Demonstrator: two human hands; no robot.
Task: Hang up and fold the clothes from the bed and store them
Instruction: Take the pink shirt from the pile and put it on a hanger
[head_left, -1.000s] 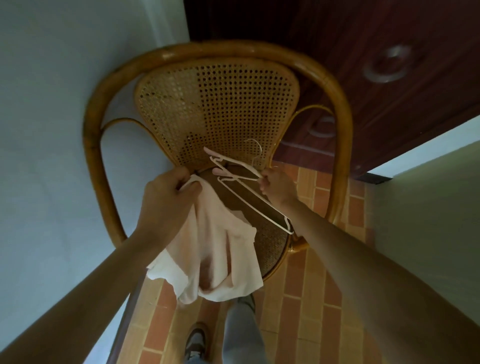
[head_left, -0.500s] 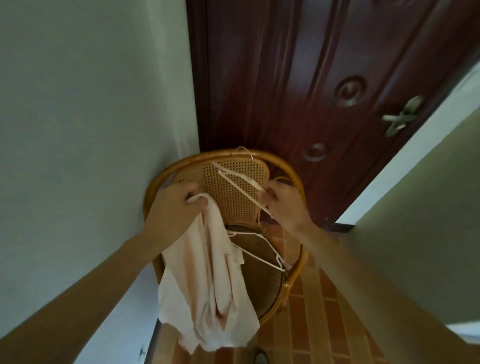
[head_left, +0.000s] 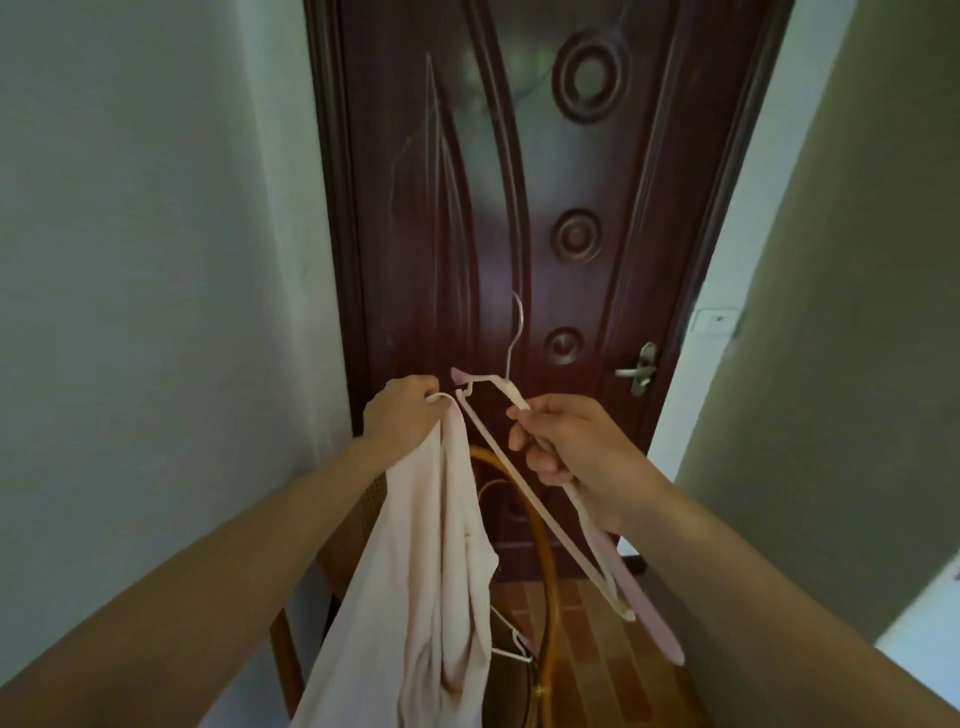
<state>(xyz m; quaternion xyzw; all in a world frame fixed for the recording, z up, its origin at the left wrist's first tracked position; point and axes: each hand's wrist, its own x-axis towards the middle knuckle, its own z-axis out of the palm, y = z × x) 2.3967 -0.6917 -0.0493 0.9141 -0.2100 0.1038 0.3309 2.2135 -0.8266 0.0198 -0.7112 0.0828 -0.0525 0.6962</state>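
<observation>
In front of a dark carved wooden door (head_left: 467, 218), a pale pink garment (head_left: 431, 561) is held up by the left hand (head_left: 402, 415), whose grip is clamped on the bunched top edge of the cloth. The fabric hangs straight down from that fist in long folds, past the forearm and toward the lower edge of the view. Just beside it, a pale hanger (head_left: 524, 483) is held by the right hand (head_left: 576, 452); the fingers are curled round one of its sloping arms, so this grip is closed on the hanger. The hanger is tilted, with its metal hook (head_left: 515, 332) pointing upward against the door and its lower bar running down and to the right. A second pinkish arm is seen alongside the lower end, so whether one hanger or two are held cannot be told. The upper corner of the hanger lies close to the left hand, but the garment is not yet threaded on it.

Below the hands, the curved frame of a rattan chair (head_left: 540, 561) is seen, partly hidden by the cloth, and another white hanger (head_left: 511, 644) lies on its seat. A metal door handle (head_left: 639, 371) is fixed at the door's right edge. Pale walls (head_left: 156, 234) stand on both sides, and brick-patterned floor tiles (head_left: 587, 623) are visible beneath the chair.
</observation>
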